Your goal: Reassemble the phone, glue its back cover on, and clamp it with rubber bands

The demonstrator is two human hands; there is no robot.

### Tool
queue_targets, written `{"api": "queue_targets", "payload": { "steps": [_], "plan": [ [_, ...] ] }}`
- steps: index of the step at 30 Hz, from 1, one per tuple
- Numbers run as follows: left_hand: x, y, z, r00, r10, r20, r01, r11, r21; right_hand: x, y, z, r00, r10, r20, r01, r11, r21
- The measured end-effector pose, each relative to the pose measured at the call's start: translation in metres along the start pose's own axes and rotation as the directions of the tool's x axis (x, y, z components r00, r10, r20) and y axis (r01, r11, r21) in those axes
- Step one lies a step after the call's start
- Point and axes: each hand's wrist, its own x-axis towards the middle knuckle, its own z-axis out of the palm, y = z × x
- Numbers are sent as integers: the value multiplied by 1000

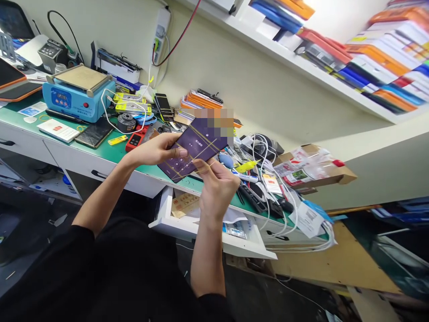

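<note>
A dark purple phone [197, 141] with a lit screen is held tilted above the green bench; yellowish bands run lengthwise and across it. My left hand [161, 150] grips its left edge, thumb on the screen and fingers behind. At the lower right edge, my right hand [216, 179] is closed, thumb and index finger pinched at a thin yellowish band by the phone. The fingers behind the phone are hidden. Part of the phone's upper right end is blurred out.
Below my hands a white drawer [248, 246] stands open with papers inside. A blue machine [78, 96] sits at the left. Cables, tools and an open cardboard box [345, 174] crowd the right. A shelf [301, 62] of boxes hangs above.
</note>
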Motion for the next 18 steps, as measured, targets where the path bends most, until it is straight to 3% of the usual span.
{"api": "queue_targets", "payload": {
  "steps": [2, 6, 11, 14, 18],
  "plan": [
    [2, 7, 7, 1000, 16, 15, -16, 999, 42, -2, -7, -8, 996, -25, -82, 21, 998, -53],
    [7, 14, 11, 973, 140, 184, -178, 961, 212, 0, -13, -19, 990, -67, -126, 54, 994, -98],
    [8, 5, 4, 914, 229, 335, -353, 854, 381, 2, -12, -21, 993, -40, -112, 51, 994, 94],
    [4, 1, 5, 899, 232, 371, -393, 803, 449, -2, -14, -22, 990, -25, -139, 43, 990, 132],
    [-2, -1, 15, 889, 241, 389, -405, 810, 424, -9, -22, -30, 982, -44, -182, 65, 992, 110]
  ]
}}
